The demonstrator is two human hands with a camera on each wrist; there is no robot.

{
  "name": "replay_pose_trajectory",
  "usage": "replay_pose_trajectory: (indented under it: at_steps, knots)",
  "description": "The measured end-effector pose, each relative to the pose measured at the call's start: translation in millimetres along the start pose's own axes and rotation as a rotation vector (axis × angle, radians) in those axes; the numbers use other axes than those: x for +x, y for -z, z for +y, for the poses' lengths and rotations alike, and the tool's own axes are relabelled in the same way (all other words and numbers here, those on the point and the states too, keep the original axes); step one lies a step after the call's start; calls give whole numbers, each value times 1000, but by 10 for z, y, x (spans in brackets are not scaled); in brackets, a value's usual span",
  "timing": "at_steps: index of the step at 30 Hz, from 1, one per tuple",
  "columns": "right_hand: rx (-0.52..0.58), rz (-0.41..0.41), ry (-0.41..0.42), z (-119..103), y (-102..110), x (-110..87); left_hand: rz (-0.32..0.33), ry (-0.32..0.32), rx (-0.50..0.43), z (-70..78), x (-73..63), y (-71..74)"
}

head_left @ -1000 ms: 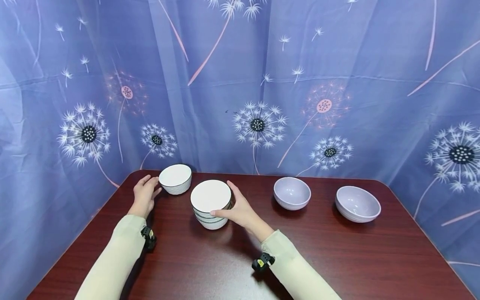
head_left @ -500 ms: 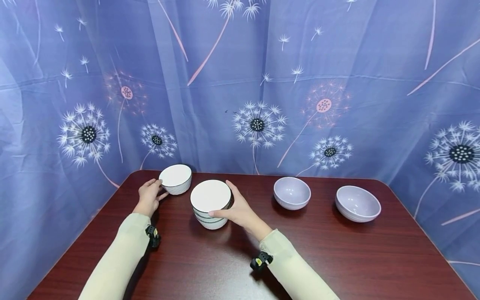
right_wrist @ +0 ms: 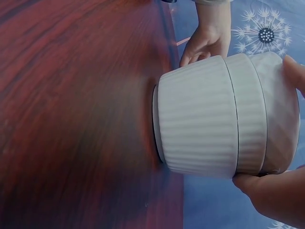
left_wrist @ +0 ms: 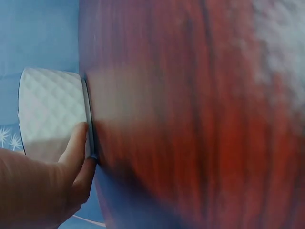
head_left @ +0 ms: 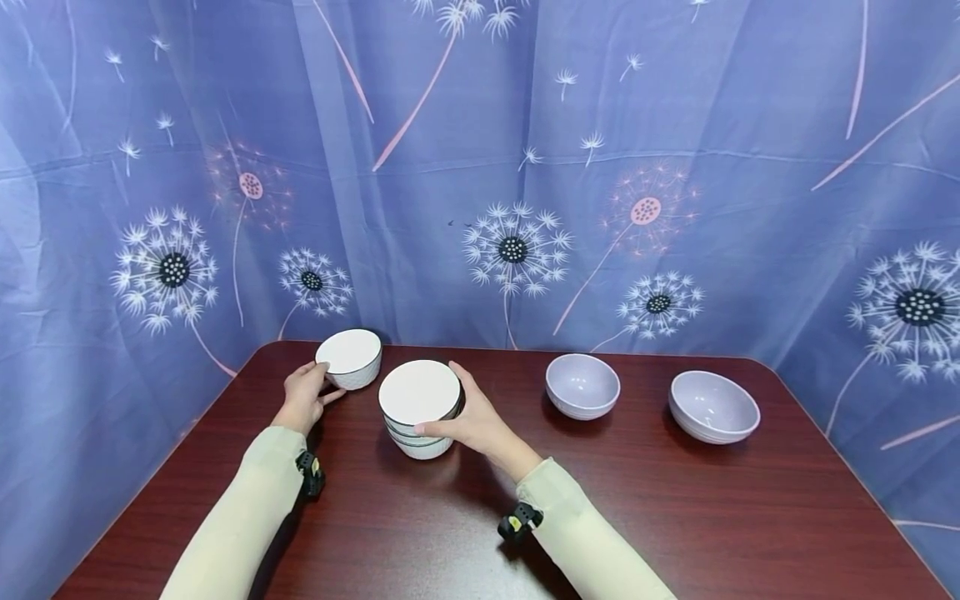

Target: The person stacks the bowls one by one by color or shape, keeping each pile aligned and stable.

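Note:
At the back left of the table, a white bowl (head_left: pixel 349 354) with a dark rim and a diamond-textured outside (left_wrist: pixel 52 105) stands upright. My left hand (head_left: pixel 302 398) holds its near-left side, thumb at the rim and fingers low by the foot. Right of it is a stack of white bowls (head_left: pixel 420 396), ribbed below with a diamond-textured one on top (right_wrist: pixel 281 119). My right hand (head_left: pixel 483 425) grips the stack's upper part from the right, thumb in front and fingers round the far side. The stack's foot sits at the table surface (right_wrist: pixel 95 119).
Two pale lilac bowls stand further right, one toward the middle (head_left: pixel 583 386) and one near the right side (head_left: pixel 714 407). The dark red wooden table (head_left: pixel 420 525) ends at the back against a blue dandelion-print curtain (head_left: pixel 420 183).
My left hand has moved right and slightly forward, from beside the single white bowl to holding it. My right hand stays on the stack, almost still.

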State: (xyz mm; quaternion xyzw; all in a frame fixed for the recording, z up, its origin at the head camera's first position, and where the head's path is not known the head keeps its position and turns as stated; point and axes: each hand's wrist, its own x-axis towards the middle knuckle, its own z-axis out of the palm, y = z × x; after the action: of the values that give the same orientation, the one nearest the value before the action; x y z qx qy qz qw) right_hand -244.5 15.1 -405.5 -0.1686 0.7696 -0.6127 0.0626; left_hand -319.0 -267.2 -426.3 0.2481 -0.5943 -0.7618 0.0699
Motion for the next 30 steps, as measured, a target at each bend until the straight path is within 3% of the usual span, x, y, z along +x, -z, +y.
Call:
replay_pose_trajectory:
  at_steps: [21,30]
  knots:
    - [-11,12,-48,33,3,5,38,-88,9,-32,-12,22]
    - [-13,11,-50,11,2,-4,74,-129,-40,-66,25,76]
